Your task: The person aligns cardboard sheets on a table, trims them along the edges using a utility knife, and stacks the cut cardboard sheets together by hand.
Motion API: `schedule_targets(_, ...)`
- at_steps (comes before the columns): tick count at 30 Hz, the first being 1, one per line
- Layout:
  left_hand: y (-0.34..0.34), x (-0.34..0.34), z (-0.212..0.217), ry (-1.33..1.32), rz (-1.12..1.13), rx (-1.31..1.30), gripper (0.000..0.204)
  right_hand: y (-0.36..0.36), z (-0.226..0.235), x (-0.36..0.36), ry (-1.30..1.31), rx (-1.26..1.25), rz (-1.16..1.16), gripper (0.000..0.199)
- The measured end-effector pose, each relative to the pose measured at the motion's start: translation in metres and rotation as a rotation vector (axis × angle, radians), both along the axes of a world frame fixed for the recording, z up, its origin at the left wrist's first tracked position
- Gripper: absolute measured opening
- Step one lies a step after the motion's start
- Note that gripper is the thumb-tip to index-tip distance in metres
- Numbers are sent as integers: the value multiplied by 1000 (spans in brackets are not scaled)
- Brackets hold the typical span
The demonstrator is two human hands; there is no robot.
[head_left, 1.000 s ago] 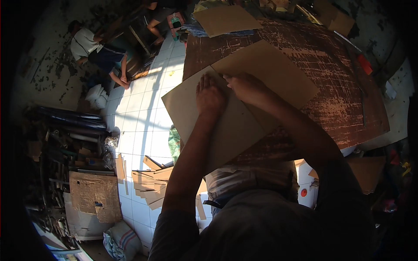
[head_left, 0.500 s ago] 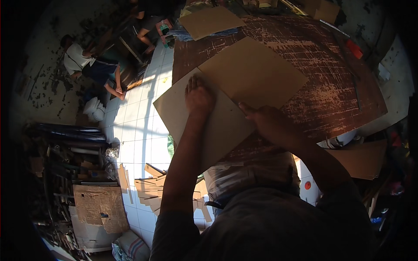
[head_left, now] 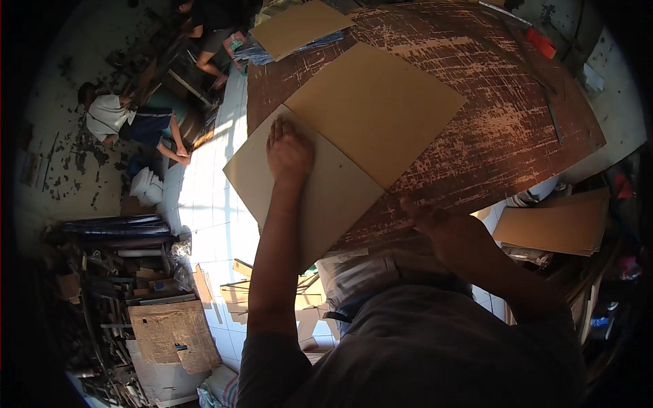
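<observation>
A greyish sheet of cardboard lies at the near left of a scratched brown table, with one corner past its edge. My left hand rests on this sheet near its far edge, fingers laid forward and holding nothing. A tan sheet of cardboard lies against or partly under the grey one. My right hand is closed just off the grey sheet's right corner, over the near table edge. Shadow hides whatever its curled fingers hold.
Another cardboard sheet lies on blue plastic at the table's far left. A cardboard stack stands at right. Offcuts litter the white tiled floor. Two people are at the far left, one sitting. Scrap boards lie lower left.
My right hand has pulled back toward me, off the seam between the two sheets to beyond the right corner. The left hand stays on the grey sheet. The whole view has shifted slightly.
</observation>
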State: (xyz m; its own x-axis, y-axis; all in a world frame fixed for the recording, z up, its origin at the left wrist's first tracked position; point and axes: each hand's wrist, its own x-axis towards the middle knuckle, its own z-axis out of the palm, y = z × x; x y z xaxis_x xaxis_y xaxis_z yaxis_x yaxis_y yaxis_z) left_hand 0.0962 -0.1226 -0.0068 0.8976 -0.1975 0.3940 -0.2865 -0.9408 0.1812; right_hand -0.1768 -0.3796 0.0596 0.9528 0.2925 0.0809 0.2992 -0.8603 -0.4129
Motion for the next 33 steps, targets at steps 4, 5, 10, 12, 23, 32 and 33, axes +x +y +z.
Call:
schedule_targets(4,5,2,-4,-5,4,4,46,-8,10,-13,187,67,-64,62)
schedule_targets(5,6,3,-5,-11,7,0,45,-12,10,-13,162,140,-58,61)
schedule_targets(10,5,0,0,-15,5,-56,45,-38,33,16,-187,357,-137,52)
schedule_targets(12,2,-2,4,-14,17,-78,44,-62,39,39,-39,565,-423,46)
schedule_targets(23,4,-5,-2,-36,28,-62,47,-156,-17,219,-178,387,-543,45)
schedule_targets(32,4,-5,-2,-52,-5,-73,47,-144,-50,226,-504,-87,-630,42)
schedule_targets(33,5,-6,-3,-68,-5,-63,47,-138,-46,224,-459,-122,-634,42)
